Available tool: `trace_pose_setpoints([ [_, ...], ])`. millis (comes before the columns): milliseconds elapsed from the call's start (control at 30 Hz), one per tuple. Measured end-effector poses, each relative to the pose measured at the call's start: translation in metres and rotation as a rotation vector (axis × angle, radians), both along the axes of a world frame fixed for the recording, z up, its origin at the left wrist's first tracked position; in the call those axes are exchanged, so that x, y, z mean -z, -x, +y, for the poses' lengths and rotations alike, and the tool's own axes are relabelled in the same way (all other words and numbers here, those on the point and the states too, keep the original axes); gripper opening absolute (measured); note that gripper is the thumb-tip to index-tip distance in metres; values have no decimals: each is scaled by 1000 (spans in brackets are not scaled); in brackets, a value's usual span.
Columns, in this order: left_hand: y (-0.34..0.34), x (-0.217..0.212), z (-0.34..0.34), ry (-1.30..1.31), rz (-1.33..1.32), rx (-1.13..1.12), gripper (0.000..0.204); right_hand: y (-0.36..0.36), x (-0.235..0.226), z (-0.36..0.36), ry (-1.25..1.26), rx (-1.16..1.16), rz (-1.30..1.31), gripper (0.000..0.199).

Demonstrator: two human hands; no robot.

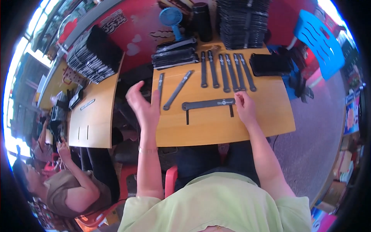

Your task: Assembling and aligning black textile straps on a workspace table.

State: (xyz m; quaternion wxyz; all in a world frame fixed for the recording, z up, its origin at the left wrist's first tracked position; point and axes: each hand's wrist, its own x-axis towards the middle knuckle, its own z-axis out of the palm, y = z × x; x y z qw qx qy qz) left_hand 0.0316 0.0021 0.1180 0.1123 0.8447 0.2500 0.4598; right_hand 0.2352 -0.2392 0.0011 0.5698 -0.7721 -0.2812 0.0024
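Note:
A dark grey strap [208,103] with a rounded, holed left end and pale print near its right end lies crosswise on the wooden table [216,131]. Two short black strips [188,117] show just below it. My right hand [246,108] is closed, its fingertips pinching at the strap's right end. Over the table's left edge, my left hand [143,106] is raised with fingers apart, holding nothing. Near it lie a slanted grey strap [177,89] and another strap [161,83], partly behind my fingers. Several similar straps [226,73] are lined up farther back.
Behind the straps are a dark stack [176,54], a blue fan [171,17], a black bottle [202,22], a tall black stack [243,25] and a black pouch [270,64]. A blue chair [320,44] stands right. A seated person [73,185] is beside another table [96,120].

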Motion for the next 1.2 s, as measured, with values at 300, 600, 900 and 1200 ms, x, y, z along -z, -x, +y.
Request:
trace_pose_setpoints([
  [300, 6, 113, 104, 355, 468, -191, 45, 3, -6, 3, 40, -22, 3, 8],
  [600, 46, 87, 77, 580, -133, -11, 6, 6, -9, 2, 26, -37, 135, 12],
  [900, 3, 16, -45, 546, 316, 634, 7, 33, -92, 17, -135, -618, 473, 52],
  [1200, -19, 36, -51, 745, 540, 605, 10, 21, -74, -4, -100, -829, 941, 35],
])
